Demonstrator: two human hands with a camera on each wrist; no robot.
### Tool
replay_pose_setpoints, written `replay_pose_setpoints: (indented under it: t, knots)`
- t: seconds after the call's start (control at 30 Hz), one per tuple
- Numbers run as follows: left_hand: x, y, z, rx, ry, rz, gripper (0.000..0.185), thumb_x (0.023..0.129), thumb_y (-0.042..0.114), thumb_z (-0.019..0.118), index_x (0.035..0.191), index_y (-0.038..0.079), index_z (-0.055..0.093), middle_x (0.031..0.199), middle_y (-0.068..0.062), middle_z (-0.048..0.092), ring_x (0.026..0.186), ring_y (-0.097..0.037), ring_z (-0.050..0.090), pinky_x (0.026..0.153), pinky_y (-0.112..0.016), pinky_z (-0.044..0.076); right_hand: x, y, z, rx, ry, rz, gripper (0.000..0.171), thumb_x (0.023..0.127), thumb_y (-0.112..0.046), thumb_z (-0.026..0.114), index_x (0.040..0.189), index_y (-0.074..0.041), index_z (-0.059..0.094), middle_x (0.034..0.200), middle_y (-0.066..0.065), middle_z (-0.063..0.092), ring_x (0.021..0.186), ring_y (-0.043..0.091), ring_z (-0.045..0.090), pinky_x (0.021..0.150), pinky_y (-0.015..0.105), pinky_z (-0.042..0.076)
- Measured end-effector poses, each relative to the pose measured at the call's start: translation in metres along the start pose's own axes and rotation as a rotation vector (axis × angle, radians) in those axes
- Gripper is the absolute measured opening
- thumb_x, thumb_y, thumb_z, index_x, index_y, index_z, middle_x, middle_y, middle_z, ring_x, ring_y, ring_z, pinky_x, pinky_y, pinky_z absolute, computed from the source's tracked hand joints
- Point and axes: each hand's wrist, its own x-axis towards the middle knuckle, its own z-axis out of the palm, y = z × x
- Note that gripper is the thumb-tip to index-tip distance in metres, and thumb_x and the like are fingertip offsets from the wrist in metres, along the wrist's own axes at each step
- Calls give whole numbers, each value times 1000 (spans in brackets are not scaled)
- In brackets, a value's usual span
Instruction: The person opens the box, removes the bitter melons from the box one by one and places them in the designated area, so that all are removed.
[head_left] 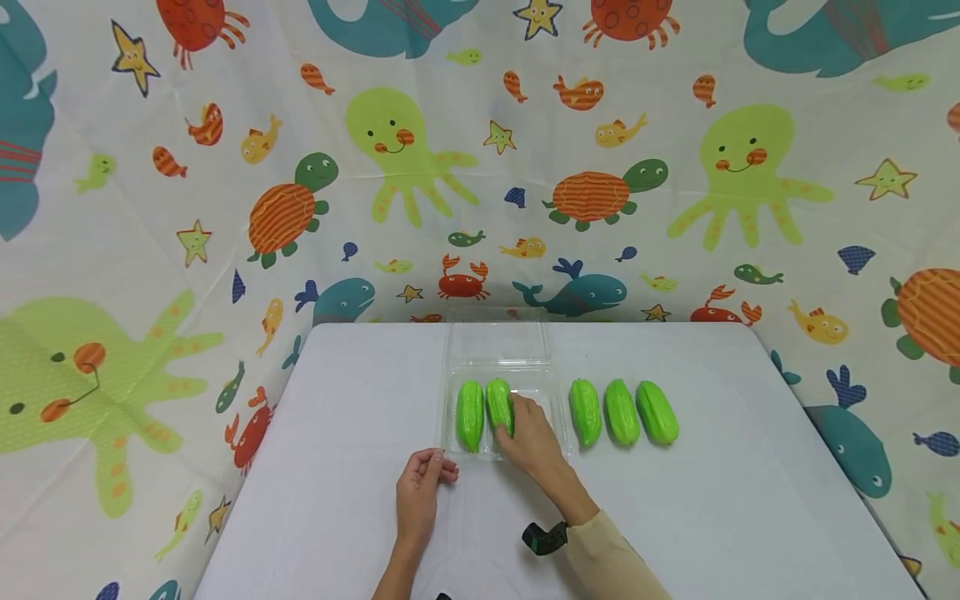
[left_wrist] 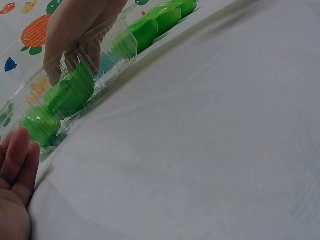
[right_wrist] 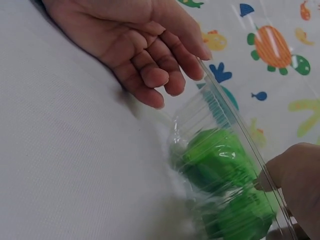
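A clear plastic clamshell box [head_left: 448, 417] lies open, its lid [head_left: 498, 342] tipped back to the far side. Inside are two bright green, ridged, elongated fruits, the left one [head_left: 470, 417] and the one beside it [head_left: 498, 408]. My right hand [head_left: 534, 437] reaches over the front rim and holds the second fruit between thumb and fingers. At the near left corner of the box, my left hand [head_left: 420, 492] pinches the rim between thumb and forefinger, the other fingers loosely curled, as the right wrist view shows in the left hand [right_wrist: 145, 55].
Right of the box, three more green fruits stand in a row: the nearest one [head_left: 586, 412], a middle one [head_left: 622, 412] and an outer one [head_left: 657, 412]. A white cloth covers the table [head_left: 750, 500]. Behind it hangs a curtain [head_left: 480, 250] printed with sea animals.
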Motion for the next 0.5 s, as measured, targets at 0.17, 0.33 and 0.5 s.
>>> replay_pose_setpoints:
  t: [0.17, 0.33, 0.5]
  knots:
    - [-4, 11, 1, -8, -10, -4, 26, 104, 16, 56, 113, -8, 60, 89, -19, 71, 76, -13, 71, 80, -18, 59, 1, -1, 1, -16, -22, 22, 57, 90, -23, 65, 136, 8, 51, 128, 29, 60, 110, 37, 63, 90, 48, 57]
    - [-4, 11, 1, 10, -9, -8, 26, 104, 17, 55, 113, -7, 60, 90, -18, 71, 76, -12, 71, 79, -17, 59, 2, -2, 3, -15, -44, 33, 59, 89, -23, 67, 137, 7, 51, 128, 28, 60, 108, 35, 63, 89, 48, 57]
    - [-4, 11, 1, 6, -8, -12, 27, 104, 17, 55, 113, -8, 59, 90, -19, 71, 76, -12, 71, 79, -18, 60, 4, -3, 3, -22, -50, 34, 59, 88, -23, 68, 137, 7, 51, 126, 27, 61, 103, 33, 64, 85, 46, 58]
